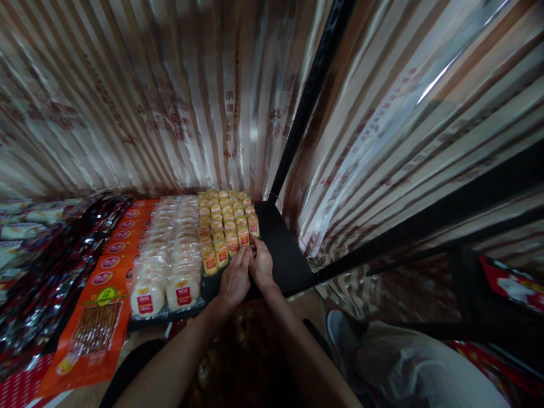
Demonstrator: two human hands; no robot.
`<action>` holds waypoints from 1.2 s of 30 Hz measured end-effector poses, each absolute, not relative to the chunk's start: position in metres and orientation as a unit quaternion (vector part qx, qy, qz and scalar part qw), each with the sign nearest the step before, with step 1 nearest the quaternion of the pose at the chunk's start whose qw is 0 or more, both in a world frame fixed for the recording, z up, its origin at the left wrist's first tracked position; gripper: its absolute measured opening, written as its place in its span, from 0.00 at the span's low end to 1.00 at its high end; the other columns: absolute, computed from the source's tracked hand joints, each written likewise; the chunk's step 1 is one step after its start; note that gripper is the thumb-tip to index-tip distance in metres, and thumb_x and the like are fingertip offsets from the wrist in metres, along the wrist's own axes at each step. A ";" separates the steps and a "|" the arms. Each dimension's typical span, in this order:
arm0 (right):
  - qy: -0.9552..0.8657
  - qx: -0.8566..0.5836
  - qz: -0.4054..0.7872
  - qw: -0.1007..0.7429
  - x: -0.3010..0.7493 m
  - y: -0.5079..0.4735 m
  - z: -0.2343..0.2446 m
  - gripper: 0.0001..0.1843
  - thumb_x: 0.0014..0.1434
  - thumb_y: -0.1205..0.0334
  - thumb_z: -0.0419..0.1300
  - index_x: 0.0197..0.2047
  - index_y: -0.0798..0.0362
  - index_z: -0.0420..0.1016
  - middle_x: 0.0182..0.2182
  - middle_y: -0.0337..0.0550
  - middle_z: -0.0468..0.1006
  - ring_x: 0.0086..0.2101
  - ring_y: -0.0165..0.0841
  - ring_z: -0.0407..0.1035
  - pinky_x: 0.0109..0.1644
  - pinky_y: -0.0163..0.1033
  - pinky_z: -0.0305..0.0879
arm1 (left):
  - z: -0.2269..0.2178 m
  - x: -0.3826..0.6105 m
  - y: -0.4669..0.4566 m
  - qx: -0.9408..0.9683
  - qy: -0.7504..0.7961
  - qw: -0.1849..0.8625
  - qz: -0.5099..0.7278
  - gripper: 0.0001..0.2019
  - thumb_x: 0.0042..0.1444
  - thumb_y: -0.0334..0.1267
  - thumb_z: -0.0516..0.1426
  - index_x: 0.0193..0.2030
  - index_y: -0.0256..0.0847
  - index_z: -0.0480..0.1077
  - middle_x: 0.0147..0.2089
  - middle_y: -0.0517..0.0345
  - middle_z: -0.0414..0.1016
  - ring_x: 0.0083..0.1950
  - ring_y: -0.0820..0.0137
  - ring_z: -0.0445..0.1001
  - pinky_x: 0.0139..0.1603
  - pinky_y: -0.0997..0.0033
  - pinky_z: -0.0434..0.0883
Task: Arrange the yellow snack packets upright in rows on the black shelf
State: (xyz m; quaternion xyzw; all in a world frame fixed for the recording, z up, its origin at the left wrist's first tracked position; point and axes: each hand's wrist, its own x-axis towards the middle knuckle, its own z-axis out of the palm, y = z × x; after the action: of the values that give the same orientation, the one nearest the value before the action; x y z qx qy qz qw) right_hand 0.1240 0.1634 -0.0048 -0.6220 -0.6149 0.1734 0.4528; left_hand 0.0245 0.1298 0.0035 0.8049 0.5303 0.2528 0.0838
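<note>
Both hands meet at the front of a black shelf [284,255]. My left hand [235,279] and my right hand [260,264] are pressed together, fingers curled, at the near end of rows of small yellow packets [225,224]. The fingertips touch the nearest yellow packets [243,235]. Whether a packet sits inside the fingers is hidden. Left of the yellow rows lie rows of round white packaged cakes [174,249] with red labels.
Orange flat packs [108,283] and dark glossy packs [51,266] fill the shelf's left side. A black upright post [306,107] rises at the shelf's back corner. Striped plastic sheeting [170,96] hangs behind and to the right. My knee in light cloth [408,362] is at lower right.
</note>
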 end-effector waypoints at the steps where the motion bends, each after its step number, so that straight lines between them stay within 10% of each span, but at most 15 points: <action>1: -0.615 -0.618 0.172 0.458 0.125 0.163 -0.005 0.21 0.55 0.67 0.49 0.51 0.55 0.69 0.40 0.49 0.74 0.37 0.35 0.69 0.45 0.41 0.67 | 0.006 0.024 0.129 0.809 0.529 0.068 0.247 0.24 0.54 0.24 0.44 0.59 0.34 0.58 0.61 0.46 0.61 0.61 0.65 0.61 0.58 0.60 0.65; 25: -0.526 -0.630 0.307 0.481 0.142 0.248 0.018 0.33 0.59 0.44 0.43 0.63 0.53 0.52 0.62 0.47 0.54 0.62 0.36 0.48 0.65 0.48 0.42 | 0.006 0.035 0.132 0.812 0.535 -0.064 0.225 0.22 0.55 0.32 0.48 0.58 0.34 0.60 0.66 0.51 0.54 0.69 0.59 0.40 0.67 0.49 0.47; 36: -0.552 -0.626 0.334 0.438 0.131 0.251 0.015 0.34 0.57 0.42 0.47 0.64 0.46 0.50 0.59 0.42 0.62 0.57 0.39 0.57 0.62 0.49 0.50 | 0.006 0.035 0.134 0.812 0.536 -0.052 0.225 0.23 0.57 0.33 0.46 0.60 0.34 0.58 0.65 0.52 0.54 0.69 0.60 0.41 0.67 0.48 0.47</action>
State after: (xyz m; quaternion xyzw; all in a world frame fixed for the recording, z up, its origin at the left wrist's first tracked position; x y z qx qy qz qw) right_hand 0.1309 0.2514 0.0148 -0.6256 -0.5522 0.3340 0.4384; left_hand 0.0353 0.1337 0.0059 0.8120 0.5360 0.2250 -0.0520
